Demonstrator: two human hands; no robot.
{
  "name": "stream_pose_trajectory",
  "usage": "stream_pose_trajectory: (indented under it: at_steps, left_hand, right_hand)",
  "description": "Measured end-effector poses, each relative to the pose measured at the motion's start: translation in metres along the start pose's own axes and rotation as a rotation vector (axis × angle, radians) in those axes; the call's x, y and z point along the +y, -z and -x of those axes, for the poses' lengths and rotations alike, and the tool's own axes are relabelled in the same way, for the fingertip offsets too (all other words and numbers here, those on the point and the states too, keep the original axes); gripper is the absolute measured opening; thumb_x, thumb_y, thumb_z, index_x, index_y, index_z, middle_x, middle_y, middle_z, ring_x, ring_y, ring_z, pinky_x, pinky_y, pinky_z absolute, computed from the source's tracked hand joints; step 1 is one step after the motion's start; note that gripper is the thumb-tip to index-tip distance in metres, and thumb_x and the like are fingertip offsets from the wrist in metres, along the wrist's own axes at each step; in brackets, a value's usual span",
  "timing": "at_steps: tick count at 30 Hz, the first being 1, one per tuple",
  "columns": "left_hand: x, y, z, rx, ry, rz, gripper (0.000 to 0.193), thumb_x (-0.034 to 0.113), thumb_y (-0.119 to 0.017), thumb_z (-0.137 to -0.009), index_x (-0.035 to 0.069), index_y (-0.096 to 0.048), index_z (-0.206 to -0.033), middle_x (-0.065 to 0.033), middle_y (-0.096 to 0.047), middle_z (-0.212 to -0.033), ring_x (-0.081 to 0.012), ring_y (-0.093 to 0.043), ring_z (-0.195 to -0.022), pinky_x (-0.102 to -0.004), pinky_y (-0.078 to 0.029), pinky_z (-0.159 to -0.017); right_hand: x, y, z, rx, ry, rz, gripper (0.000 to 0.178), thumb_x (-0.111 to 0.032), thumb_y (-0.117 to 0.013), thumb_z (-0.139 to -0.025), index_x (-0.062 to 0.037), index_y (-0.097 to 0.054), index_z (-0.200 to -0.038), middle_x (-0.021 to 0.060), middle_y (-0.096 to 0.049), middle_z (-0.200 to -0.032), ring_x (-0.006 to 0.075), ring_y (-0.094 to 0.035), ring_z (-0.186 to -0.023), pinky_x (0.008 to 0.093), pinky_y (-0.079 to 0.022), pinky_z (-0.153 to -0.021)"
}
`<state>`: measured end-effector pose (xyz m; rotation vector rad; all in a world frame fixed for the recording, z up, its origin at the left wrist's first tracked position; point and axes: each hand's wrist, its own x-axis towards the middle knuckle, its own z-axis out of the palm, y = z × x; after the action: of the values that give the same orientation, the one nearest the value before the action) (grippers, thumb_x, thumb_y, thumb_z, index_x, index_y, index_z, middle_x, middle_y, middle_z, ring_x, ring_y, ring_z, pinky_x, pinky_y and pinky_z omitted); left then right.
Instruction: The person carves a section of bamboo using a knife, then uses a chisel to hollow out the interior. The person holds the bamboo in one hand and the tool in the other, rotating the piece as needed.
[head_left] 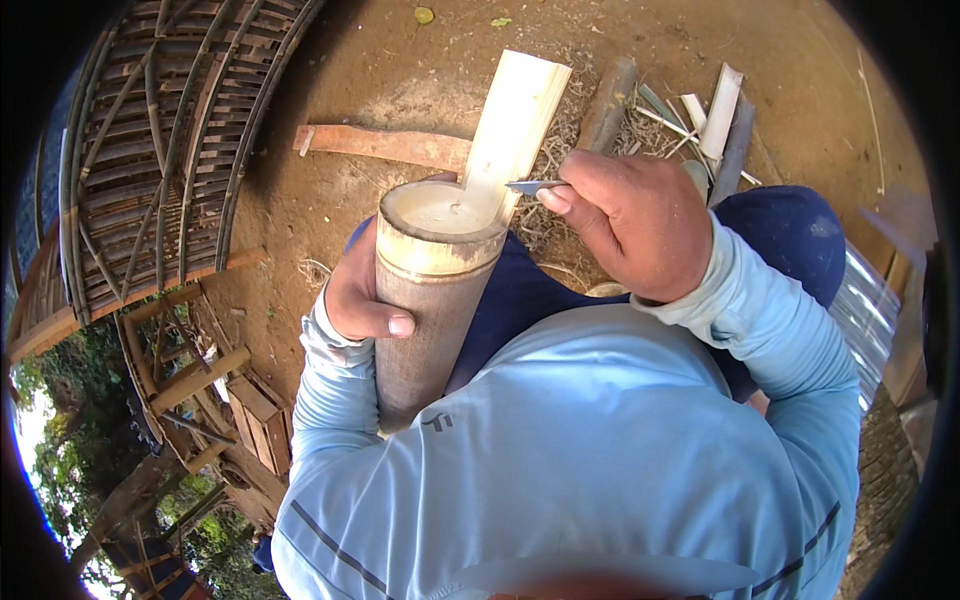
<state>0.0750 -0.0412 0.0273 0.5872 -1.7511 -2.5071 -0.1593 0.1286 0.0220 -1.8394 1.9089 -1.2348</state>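
My left hand [352, 298] is wrapped round a thick bamboo tube [428, 310], its thumb lying across the near side. The tube leans against my body with its pale, scraped rim facing up. A flat pale tongue of bamboo [514, 118] rises from the far right of that rim. Closed in a fist, my right hand [640, 222] grips a small knife [536, 187]; the handle is hidden in the fingers. Only the short grey blade shows, its tip against or very near the right edge of the tongue, low down.
A reddish-brown wooden strip [390, 145] lies on the dirt ground [330, 60] beyond the tube. Shavings and a short log [608, 103] are at the far right, beside split bamboo pieces [720, 110]. A slatted bamboo structure [165, 140] stands at the left.
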Motion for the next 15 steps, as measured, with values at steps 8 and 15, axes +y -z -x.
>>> stream_pose_trajectory:
  at_steps: [8,15]
  left_hand:
    - [-0.003,0.002,0.003,0.015,0.004,0.010,0.119,0.030,-0.089,-0.052,-0.009,-0.029,-0.147,-0.0187,-0.055,-0.136,-0.0258,-0.053,-0.125,-0.0361,-0.035,-0.110]
    - [-0.003,0.004,0.001,0.019,0.001,0.011,0.119,0.032,-0.089,-0.051,-0.010,-0.030,-0.146,-0.0188,-0.054,-0.136,-0.0258,-0.053,-0.124,-0.0359,-0.035,-0.109]
  right_hand:
    - [0.001,-0.006,0.000,0.014,-0.001,0.007,0.029,-0.029,-0.054,-0.100,-0.0081,-0.053,-0.080,0.0141,-0.051,-0.059,0.0333,-0.057,-0.052,0.0432,-0.043,-0.047]
    - [0.000,-0.007,0.001,0.078,-0.036,0.050,0.027,-0.027,-0.056,-0.099,-0.0075,-0.053,-0.080,0.0141,-0.053,-0.062,0.0346,-0.057,-0.054,0.0441,-0.043,-0.048]
